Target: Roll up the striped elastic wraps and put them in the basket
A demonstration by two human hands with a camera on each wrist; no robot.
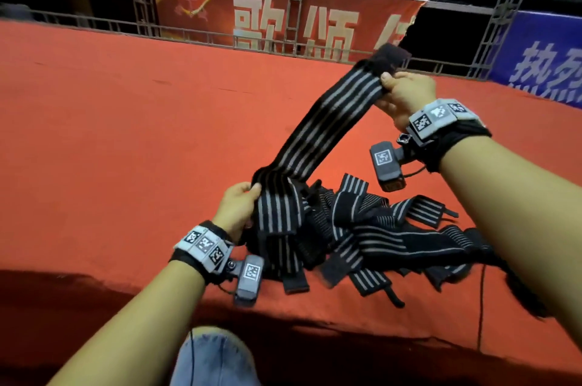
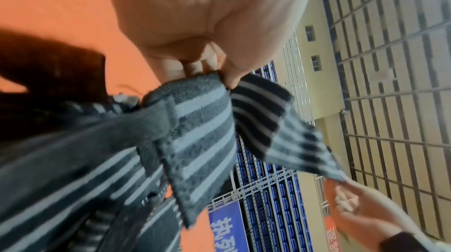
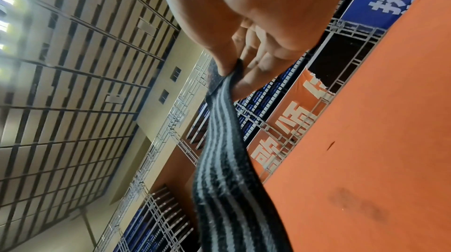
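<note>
A black elastic wrap with grey stripes (image 1: 324,121) stretches diagonally above the red surface. My right hand (image 1: 398,88) pinches its upper end near the plain black tab; the right wrist view shows thumb and fingers (image 3: 244,80) clamped on the wrap (image 3: 227,159). My left hand (image 1: 244,196) grips the lower part, where the wrap (image 2: 202,125) folds over my fingers (image 2: 229,75). Below lies a tangled pile of several more striped wraps (image 1: 362,228). No basket is in view.
The red carpeted platform (image 1: 126,133) extends far to the left and back. Its front edge runs just below the pile, with my knee (image 1: 214,357) under it. A thin black cable (image 1: 481,307) hangs at the right. Metal truss and banners (image 1: 283,23) stand behind.
</note>
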